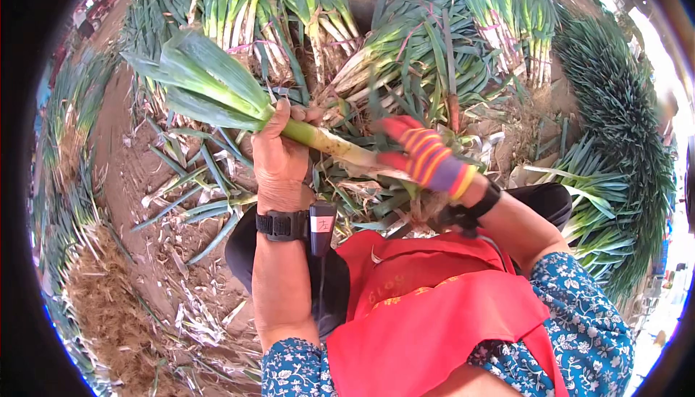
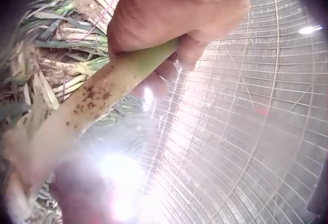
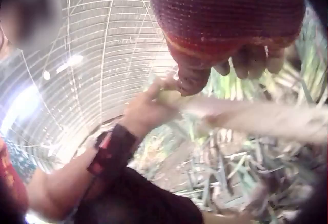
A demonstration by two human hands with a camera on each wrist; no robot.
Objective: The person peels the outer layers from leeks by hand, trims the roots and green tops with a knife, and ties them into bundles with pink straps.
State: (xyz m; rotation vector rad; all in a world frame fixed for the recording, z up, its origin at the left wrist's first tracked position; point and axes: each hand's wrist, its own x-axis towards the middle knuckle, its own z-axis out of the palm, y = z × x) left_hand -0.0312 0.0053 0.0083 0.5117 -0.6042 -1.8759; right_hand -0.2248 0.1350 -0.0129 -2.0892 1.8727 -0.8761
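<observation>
My bare left hand (image 1: 279, 147) grips a large green onion (image 1: 206, 82) where its broad leaves meet the stalk. The leaves fan out to the upper left, and the pale stalk slants down to the right. Brown specks of soil dot the stalk (image 2: 97, 93) in the left wrist view. My right hand (image 1: 427, 154), in a striped knit glove, is blurred at the stalk's white end. In the right wrist view the gloved fingers (image 3: 256, 62) hang loosely just above the stalk, pinching nothing visible. The root end is partly hidden behind this hand.
Tied bundles of green onions (image 1: 499, 31) lie across the far side. More are heaped along the right (image 1: 615, 86). Loose leaves (image 1: 206, 194) and dry peelings (image 1: 199, 317) litter the soil. A red apron (image 1: 434, 317) covers the person's lap.
</observation>
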